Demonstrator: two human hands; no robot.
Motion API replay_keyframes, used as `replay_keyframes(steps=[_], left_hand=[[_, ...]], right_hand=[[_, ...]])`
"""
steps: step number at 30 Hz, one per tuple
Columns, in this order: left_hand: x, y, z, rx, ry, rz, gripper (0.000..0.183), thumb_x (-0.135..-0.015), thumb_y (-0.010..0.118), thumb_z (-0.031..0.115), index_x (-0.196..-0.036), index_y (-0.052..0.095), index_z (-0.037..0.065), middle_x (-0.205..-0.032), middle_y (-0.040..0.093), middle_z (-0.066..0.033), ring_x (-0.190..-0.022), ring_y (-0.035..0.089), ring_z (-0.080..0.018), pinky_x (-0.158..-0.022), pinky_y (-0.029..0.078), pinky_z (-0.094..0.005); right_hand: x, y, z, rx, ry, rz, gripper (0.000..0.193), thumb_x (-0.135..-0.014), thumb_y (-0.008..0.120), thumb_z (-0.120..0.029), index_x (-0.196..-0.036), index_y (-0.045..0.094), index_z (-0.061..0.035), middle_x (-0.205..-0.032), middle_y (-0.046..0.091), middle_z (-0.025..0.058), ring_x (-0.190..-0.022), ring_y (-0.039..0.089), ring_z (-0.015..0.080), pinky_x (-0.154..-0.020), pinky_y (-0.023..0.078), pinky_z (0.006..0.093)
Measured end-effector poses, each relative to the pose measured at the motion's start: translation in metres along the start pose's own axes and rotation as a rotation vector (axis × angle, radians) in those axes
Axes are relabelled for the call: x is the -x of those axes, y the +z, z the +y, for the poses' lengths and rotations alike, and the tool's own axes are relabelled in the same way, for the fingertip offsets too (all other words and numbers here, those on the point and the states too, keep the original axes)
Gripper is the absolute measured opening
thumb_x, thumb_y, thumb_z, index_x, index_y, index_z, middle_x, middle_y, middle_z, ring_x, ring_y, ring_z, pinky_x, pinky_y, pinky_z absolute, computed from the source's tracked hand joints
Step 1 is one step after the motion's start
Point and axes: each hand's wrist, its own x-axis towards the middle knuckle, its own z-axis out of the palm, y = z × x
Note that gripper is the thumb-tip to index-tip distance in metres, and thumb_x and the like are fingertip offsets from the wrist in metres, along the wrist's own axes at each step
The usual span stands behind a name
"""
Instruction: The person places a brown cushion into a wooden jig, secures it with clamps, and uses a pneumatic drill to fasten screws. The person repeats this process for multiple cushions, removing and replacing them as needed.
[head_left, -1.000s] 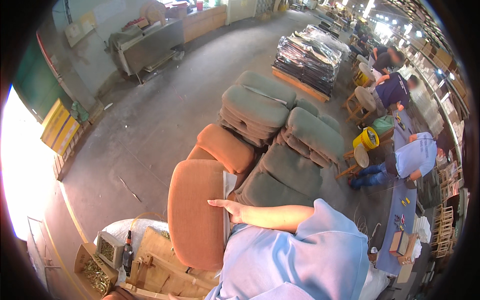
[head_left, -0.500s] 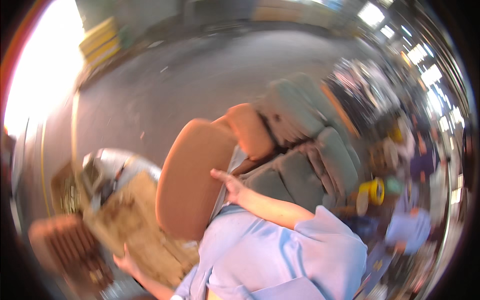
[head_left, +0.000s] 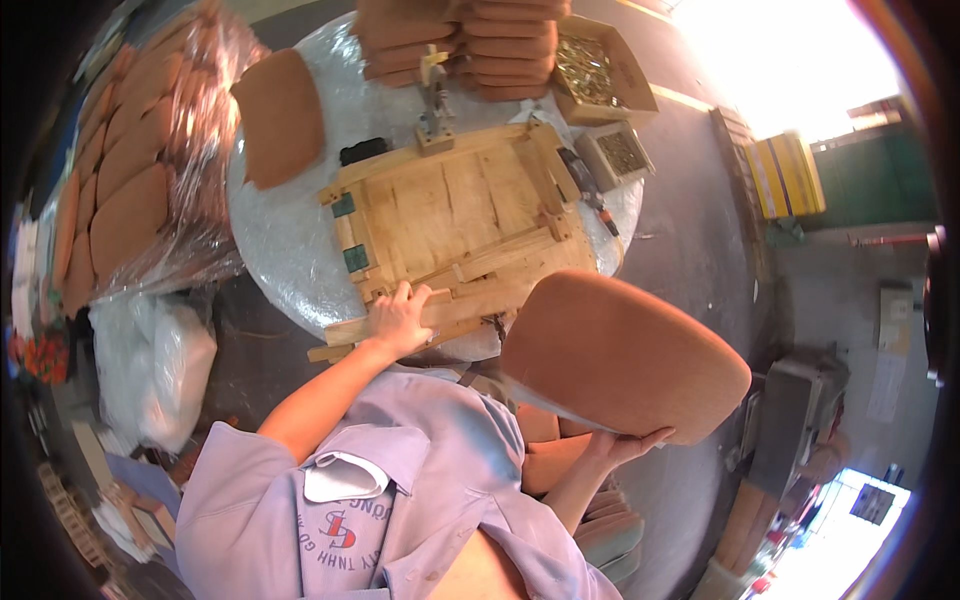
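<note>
Head view: red-and-blue shirt print (head_left: 338,530) runs into folds; right hand (head_left: 618,449) grips a cushion (head_left: 622,355), fingers partly hidden; left hand (head_left: 398,322) touches a frame (head_left: 490,297), grip unclear.

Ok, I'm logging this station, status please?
Left fingers on frame. Right fingers hold cushion by its edge. Black tool along frame's right side.
</note>
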Motion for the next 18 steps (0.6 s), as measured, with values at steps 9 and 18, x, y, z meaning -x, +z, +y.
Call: replay_keyframes(steps=[9, 18], left_hand=[[0.025, 0.026, -0.016, 0.124, 0.044, -0.134, 0.073, -0.075, 0.091, 0.032, -0.137, 0.056, 0.015, -0.117, 0.061, -0.0188, -0.107, 0.071, -0.0407, -0.090, 0.059, -0.0524], [-0.004, -0.010, -0.025, 0.216, -0.002, -0.198, 0.050, -0.092, 0.075, 0.051, -0.123, 0.075, 0.012, -0.121, 0.071, -0.0170, -0.116, 0.070, -0.0373, -0.099, 0.055, -0.0532]], right_hand=[[-0.054, 0.075, 0.113, 0.017, 0.310, -0.097, 0.074, -0.098, 0.077, -0.056, -0.153, 0.054, -0.0130, -0.158, 0.052, 0.0040, -0.148, 0.047, 0.0291, -0.126, 0.038, 0.0561], [-0.073, 0.119, 0.235, 0.316, 0.441, -0.220, 0.074, -0.102, 0.073, -0.051, -0.159, 0.046, -0.0123, -0.159, 0.049, 0.0093, -0.148, 0.047, 0.0311, -0.125, 0.040, 0.0540]])
